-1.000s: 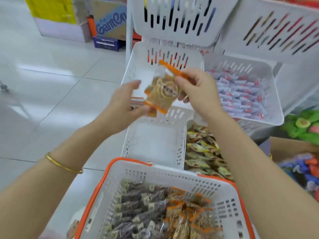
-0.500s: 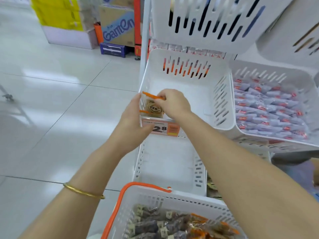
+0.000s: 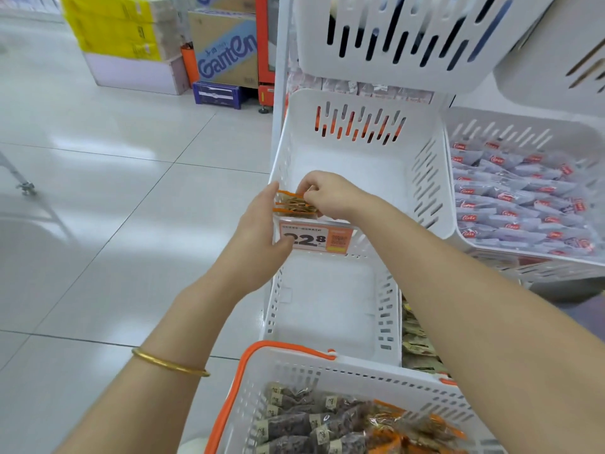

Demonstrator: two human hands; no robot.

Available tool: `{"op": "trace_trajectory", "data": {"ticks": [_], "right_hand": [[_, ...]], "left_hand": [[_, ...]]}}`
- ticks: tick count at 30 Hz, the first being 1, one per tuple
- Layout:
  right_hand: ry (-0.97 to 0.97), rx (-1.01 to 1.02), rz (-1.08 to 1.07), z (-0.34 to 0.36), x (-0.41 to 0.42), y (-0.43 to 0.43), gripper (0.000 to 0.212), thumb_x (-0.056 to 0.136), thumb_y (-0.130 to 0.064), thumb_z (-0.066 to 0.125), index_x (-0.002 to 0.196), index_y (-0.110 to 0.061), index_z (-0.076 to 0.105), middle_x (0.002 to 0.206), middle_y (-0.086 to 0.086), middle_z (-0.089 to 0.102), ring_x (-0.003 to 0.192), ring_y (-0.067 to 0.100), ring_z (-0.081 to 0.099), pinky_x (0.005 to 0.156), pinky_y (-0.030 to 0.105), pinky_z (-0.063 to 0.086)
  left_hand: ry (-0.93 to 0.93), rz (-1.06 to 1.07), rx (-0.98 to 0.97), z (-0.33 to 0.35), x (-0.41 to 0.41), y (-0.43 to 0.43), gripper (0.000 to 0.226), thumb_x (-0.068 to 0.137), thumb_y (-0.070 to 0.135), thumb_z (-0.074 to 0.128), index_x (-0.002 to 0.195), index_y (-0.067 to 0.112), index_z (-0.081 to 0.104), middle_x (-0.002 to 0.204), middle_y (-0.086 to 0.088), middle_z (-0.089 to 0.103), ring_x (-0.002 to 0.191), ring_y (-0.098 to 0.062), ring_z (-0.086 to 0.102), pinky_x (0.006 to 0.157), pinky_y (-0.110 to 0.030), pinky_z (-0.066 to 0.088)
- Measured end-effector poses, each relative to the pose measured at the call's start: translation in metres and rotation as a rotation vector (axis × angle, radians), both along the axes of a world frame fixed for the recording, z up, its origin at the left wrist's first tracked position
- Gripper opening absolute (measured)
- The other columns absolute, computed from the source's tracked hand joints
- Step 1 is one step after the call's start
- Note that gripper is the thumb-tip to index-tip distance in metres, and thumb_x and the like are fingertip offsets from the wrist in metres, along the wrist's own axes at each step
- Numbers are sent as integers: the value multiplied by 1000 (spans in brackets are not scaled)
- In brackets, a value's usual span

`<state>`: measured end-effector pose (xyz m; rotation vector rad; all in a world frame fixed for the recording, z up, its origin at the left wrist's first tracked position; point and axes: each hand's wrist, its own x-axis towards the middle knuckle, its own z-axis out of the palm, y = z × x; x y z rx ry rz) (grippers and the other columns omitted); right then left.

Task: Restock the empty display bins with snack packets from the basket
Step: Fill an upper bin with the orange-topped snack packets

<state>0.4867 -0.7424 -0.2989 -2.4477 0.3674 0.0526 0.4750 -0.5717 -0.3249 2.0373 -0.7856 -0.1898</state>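
Observation:
A small stack of orange-edged snack packets sits at the front left corner of the empty middle display bin, just behind its price label. My right hand pinches the packets from above. My left hand lies against their left ends with its fingers fairly straight and its thumb on the price label. Below stands a second empty bin. The white basket with an orange handle is at the bottom, holding dark and orange snack packets.
The bin to the right is full of pale packets with red labels. Another bin of yellowish packets is at the lower right. Upper bins overhang the rack. Cartons stand on the tiled floor at the back left.
Both hands have carried the orange-edged packets forward and down into the front left corner of the middle bin. The view has moved closer to the rack.

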Motion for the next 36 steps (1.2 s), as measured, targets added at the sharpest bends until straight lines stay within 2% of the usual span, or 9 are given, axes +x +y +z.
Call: {"op": "trace_trajectory", "data": {"ticks": [3, 6, 11, 16, 22, 26, 30, 33, 36], "right_hand": [[9, -67, 5, 1, -7, 2, 35, 99, -18, 40, 132, -17, 49, 132, 6, 53, 115, 23, 52, 99, 36, 43], [-186, -149, -42, 17, -40, 4, 37, 98, -16, 40, 134, -18, 48, 135, 2, 52, 123, 18, 49, 101, 32, 38], [-503, 175, -112, 30, -177, 21, 26, 94, -8, 47, 110, -25, 59, 104, -13, 62, 93, 8, 63, 86, 21, 48], [-158, 360, -348, -46, -312, 15, 20, 95, -14, 50, 104, -30, 58, 100, -8, 64, 73, 7, 67, 71, 26, 54], [52, 414, -701, -152, -400, 12, 18, 96, -10, 48, 108, -17, 58, 93, 0, 62, 72, 15, 63, 63, 24, 52], [218, 152, -623, -198, -420, 20, 19, 94, -15, 50, 112, -20, 56, 116, 1, 57, 103, 19, 55, 86, 38, 50], [404, -281, -361, -220, -420, 12, 42, 92, -15, 54, 131, -23, 41, 140, 2, 37, 126, 27, 35, 92, 39, 43], [624, -261, -308, -225, -419, 4, 64, 87, -3, 50, 144, -23, 26, 152, 8, 19, 127, 34, 33, 93, 43, 44], [698, -221, -269, -228, -424, 4, 77, 83, 7, 47, 148, -25, 21, 156, 12, 7, 119, 36, 47, 86, 41, 48]], "left_hand": [[-122, 9, 45, 1, -2, 2, 69, 91, 2, 50, 148, 14, 15, 154, 2, 20, 140, -10, 17, 106, -11, 12], [-250, 25, 66, 0, -12, 5, 67, 89, -2, 51, 147, 10, 21, 155, -4, 19, 143, -17, 15, 114, -21, 11], [-478, -78, 37, -1, -65, -2, 59, 79, -3, 50, 137, 4, 40, 146, -11, 37, 134, -21, 28, 112, -23, 19], [-266, -427, 300, -30, -156, -23, 55, 92, 8, 49, 143, 18, 31, 154, 2, 20, 142, -16, 14, 114, -28, 14], [-168, -626, 641, -88, -238, -41, 56, 93, 17, 49, 145, 14, 27, 155, -6, 17, 143, -22, 16, 115, -32, 19], [-131, -628, 717, -97, -258, -40, 54, 95, 16, 47, 145, 17, 26, 156, -4, 15, 142, -23, 16, 115, -33, 18], [-99, -592, 713, -98, -259, -33, 54, 96, 19, 45, 146, 19, 25, 156, -1, 14, 140, -24, 19, 112, -31, 18], [-92, -589, 714, -99, -257, -32, 53, 96, 16, 45, 146, 19, 26, 156, -1, 16, 141, -23, 19, 113, -33, 19], [-99, -603, 697, -99, -257, -34, 53, 96, 16, 45, 145, 19, 27, 156, 0, 16, 141, -22, 18, 113, -33, 18]]}}
